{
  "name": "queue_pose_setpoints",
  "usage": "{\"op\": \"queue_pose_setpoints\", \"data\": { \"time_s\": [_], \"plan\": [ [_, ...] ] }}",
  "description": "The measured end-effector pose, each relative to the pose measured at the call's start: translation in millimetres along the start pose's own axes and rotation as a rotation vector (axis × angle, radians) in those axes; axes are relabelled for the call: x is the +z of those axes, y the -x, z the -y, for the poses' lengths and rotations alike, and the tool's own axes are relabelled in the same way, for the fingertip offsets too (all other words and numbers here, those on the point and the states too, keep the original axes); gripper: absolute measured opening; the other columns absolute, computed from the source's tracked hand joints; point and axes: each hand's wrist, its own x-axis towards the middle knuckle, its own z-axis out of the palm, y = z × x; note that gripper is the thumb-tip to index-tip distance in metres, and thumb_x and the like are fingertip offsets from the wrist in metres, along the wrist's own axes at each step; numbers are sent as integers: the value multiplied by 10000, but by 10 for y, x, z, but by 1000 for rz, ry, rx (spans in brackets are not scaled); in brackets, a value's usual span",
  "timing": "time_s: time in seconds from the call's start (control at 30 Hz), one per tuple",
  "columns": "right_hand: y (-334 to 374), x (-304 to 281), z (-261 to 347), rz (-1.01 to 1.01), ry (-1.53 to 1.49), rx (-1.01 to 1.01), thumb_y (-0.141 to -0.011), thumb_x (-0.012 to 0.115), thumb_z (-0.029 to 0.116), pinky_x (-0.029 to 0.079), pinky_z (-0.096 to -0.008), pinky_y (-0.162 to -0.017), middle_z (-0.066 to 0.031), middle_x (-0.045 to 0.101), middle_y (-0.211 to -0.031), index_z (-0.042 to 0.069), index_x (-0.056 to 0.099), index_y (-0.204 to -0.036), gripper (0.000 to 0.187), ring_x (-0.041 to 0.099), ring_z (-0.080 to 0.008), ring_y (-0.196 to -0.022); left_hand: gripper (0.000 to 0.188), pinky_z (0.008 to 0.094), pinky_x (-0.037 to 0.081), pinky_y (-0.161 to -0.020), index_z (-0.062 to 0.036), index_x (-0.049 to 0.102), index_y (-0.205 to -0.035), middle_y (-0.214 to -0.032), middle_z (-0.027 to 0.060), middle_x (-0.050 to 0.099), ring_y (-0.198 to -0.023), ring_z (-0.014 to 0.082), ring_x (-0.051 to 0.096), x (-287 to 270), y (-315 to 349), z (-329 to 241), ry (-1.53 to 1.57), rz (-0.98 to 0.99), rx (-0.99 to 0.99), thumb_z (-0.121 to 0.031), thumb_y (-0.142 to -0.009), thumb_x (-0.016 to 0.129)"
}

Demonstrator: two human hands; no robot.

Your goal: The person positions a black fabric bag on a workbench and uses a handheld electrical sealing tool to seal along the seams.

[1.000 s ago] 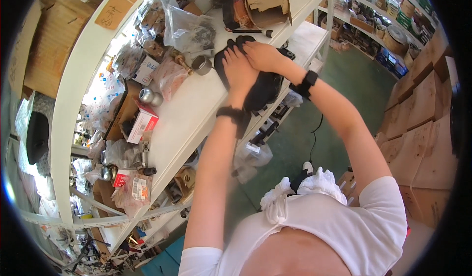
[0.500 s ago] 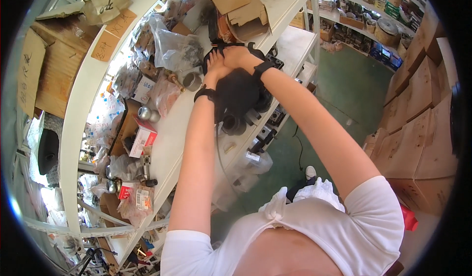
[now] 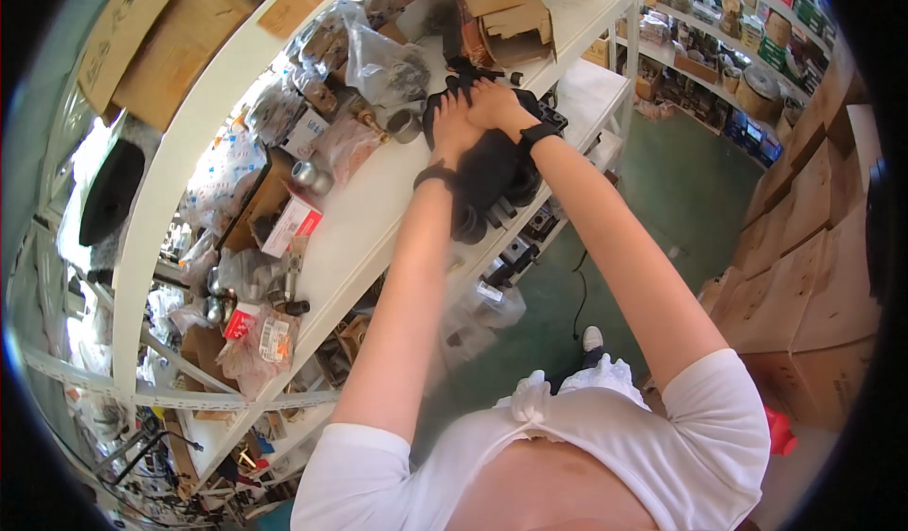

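A long white shelf (image 3: 355, 247) runs slantwise from the lower left to the top of the view, bending toward the rim. To the right, a tall stack of brown cartons (image 3: 785, 276) stands along the edge of a green floor (image 3: 676, 186). Beyond the floor, the far shelves (image 3: 728, 72) are crowded with small goods. The person wears a white short-sleeved top (image 3: 605, 436), and both bare forearms reach up and forward over the shelf.

A brown box (image 3: 189, 49) sits high at the upper left. A torn cardboard box (image 3: 515, 25) lies near the top of the shelf, just beyond the black bundle (image 3: 487, 167). That bundle, soft-looking and dark, rests at the shelf's near edge, under both hands. A clear plastic bag (image 3: 374, 58) lies farther in, to its left.

The left hand (image 3: 457, 132) lies on top of the bundle, its fingers stretched forward and slightly apart. The right hand (image 3: 498, 107) lies close beside it, with its fingers also pointing forward; whether the fingers of either hand grip the bundle, one cannot tell. Each wrist carries a dark band.

A red and white box (image 3: 293, 228) lies tilted among the clutter farther left. A short metal ring (image 3: 404, 126) stands just left of the bundle, and silver round parts (image 3: 307, 174) lie near the red and white box. A pale shoe (image 3: 592, 338) shows on the floor.
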Motion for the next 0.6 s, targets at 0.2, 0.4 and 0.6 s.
{"op": "queue_pose_setpoints", "data": {
  "time_s": [0.2, 0.4, 0.6],
  "plan": [
    [190, 149, 29, -122, -1, 27, -832, 305, 288, 168, -353, -1036, -123, 361, -1304, 13, 391, -1224, 486, 264, -239, -1249, 820, 399, 166, -1026, 0, 244, -1303, -1334, 197, 278, -1258, 305, 230, -14, 218, -111, 34, -55, -8, -490, -707, 522],
    [339, 361, 21, -339, 40, -77, -810, 372, 265, 248, -392, -997, -149, 449, -1213, 4, 477, -1097, 402, 355, -271, -1187, 608, 390, 192, -1018, 12, 299, -1275, -1320, 199, 300, -1246, 303, 254, -53, 477, -189, 87, -101, 1, -316, -789, 462],
    [556, 395, 255, -326, 89, -111, -826, 348, 242, 257, -382, -994, -159, 444, -1211, 2, 439, -1146, 410, 361, -285, -1178, 425, 371, 267, -974, 26, 410, -1185, -1210, 203, 431, -1167, 303, 368, -52, 892, -126, -12, -266, 53, -174, -811, 433]
  ]
}}
